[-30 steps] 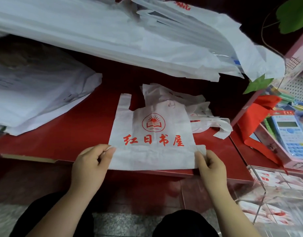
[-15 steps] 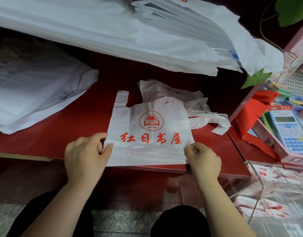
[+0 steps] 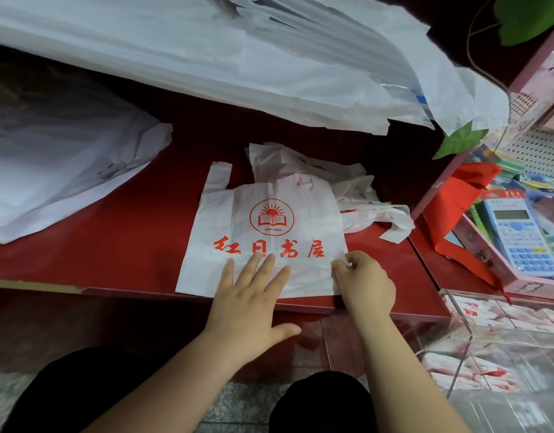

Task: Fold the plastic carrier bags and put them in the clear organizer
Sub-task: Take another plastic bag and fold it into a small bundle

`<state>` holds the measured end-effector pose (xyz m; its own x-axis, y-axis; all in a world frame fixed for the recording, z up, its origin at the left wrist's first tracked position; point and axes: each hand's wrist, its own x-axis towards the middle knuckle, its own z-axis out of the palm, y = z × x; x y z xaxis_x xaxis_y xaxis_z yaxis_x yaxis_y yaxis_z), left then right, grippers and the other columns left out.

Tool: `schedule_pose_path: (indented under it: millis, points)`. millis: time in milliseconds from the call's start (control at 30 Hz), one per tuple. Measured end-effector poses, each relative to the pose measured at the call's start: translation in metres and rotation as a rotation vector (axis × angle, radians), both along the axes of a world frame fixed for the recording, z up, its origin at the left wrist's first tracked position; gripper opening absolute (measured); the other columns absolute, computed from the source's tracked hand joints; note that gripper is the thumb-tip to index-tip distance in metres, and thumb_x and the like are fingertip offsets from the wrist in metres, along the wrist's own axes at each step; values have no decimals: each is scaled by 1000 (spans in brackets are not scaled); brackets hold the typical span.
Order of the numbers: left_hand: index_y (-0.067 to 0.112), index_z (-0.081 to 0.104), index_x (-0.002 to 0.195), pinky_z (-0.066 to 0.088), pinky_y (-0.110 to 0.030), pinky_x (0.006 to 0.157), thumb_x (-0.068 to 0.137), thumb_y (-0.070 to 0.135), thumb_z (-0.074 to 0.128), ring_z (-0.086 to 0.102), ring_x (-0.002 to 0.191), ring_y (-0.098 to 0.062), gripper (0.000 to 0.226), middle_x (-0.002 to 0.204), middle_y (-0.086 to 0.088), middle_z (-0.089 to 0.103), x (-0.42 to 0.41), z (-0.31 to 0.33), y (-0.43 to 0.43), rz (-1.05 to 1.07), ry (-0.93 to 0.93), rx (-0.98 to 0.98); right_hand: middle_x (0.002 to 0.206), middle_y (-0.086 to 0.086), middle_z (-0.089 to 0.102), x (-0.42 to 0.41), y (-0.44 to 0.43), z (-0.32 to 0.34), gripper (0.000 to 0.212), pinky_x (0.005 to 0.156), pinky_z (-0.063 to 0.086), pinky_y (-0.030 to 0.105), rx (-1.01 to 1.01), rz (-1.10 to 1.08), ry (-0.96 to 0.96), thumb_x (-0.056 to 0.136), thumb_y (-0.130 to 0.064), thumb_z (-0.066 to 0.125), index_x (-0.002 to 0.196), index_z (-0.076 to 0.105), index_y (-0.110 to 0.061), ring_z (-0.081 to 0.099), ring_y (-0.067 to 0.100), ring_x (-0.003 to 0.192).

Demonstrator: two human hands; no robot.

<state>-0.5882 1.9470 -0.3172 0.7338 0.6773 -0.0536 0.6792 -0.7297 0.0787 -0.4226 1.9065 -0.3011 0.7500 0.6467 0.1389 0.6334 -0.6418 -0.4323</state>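
Note:
A white carrier bag with a red book logo and red characters lies flat on the red counter, its bottom edge at the counter's front. My left hand presses flat on the bag's lower middle, fingers straight and spread. My right hand pinches the bag's lower right corner. More crumpled white bags lie behind and to the right. The clear organizer stands at the lower right with folded bags inside.
Large stacks of white bags overhang the back of the counter, and another pile lies at the left. A pink box with a blue calculator and red cloth sits at the right.
My left hand let go of the bag's lower left corner and moved right, now flat on the bag's middle. My right hand stayed at the lower right corner.

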Motion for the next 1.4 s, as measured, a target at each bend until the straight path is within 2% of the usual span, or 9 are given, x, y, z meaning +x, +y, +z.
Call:
schedule_pose_path:
  millis: [200, 400, 567, 633, 733, 867, 1000, 1100, 1400]
  points:
    - [27, -16, 146, -13, -41, 112, 85, 66, 37, -20, 141, -20, 89, 153, -1, -22, -2, 0, 0, -21, 6, 28, 105, 18, 66, -26, 0, -13, 28, 74, 52, 46, 178, 199, -470, 79, -18, 56, 101, 66, -4, 64, 36, 93]
    - [18, -16, 146, -21, -26, 101, 89, 57, 41, -20, 140, -14, 89, 149, 1, -27, -17, 0, 7, -18, -74, 28, 104, 6, 70, -38, -20, -30, 43, 76, 52, 44, -26, 462, -405, 83, -32, 37, 97, 71, -10, 67, 24, 95]
    - [22, -13, 146, -16, -24, 103, 89, 57, 42, -13, 140, -10, 87, 150, 3, -20, -58, 2, 27, 44, -64, 96, 149, -2, 30, -11, -47, -25, 97, 112, 5, 31, -172, 404, -226, 71, -70, -7, 140, 37, -17, 22, 16, 140]
    - [14, 13, 147, 0, -25, 110, 76, 50, 66, 19, 140, -16, 95, 153, -8, 14, -73, -2, 32, 12, -147, 217, 154, -8, 14, -2, -54, -23, 100, 112, -7, 30, -204, 367, -234, 62, -64, -13, 145, 22, -22, 5, 11, 143]
    - [1, 66, 111, 27, -39, 89, 36, 29, 93, 66, 95, -35, 84, 109, -20, 66, -83, -13, 36, 56, -206, 324, 145, 7, 38, -9, -52, -16, 81, 112, 5, 36, -73, 345, -344, 74, -58, 13, 134, 45, -12, 30, 27, 136]
    - [-1, 65, 105, 30, -41, 79, 46, 12, 87, 54, 82, -36, 65, 86, -20, 65, -92, -22, 24, 93, -330, 443, 116, 7, 64, -48, -42, -21, 44, 101, 23, 41, 175, 570, -547, 74, -38, 42, 112, 49, -18, 43, 25, 112]
    - [4, 74, 89, 29, -35, 71, 63, 12, 46, 40, 75, -24, 39, 67, -8, 57, -98, -18, 10, 85, -484, 484, 108, -2, 67, -72, -24, -29, 49, 99, 36, 44, 82, 693, -640, 65, -44, 51, 108, 56, -20, 52, 20, 108]
    - [9, 75, 79, 30, -32, 72, 61, 12, 51, 39, 76, -20, 30, 64, -3, 60, -92, -15, 0, 33, -577, 456, 107, -1, 68, -72, -16, -30, 70, 83, 49, 51, -4, 694, -649, 45, -47, 78, 106, 60, -19, 65, 20, 99]
    - [12, 73, 84, 34, -30, 80, 69, 19, 46, 46, 86, -16, 31, 83, -1, 67, -41, -18, -27, -136, -711, 385, 89, 10, 71, -45, -35, -27, 28, 97, 30, 17, 377, 877, -339, 73, -19, 49, 85, 71, -6, 52, 15, 93]
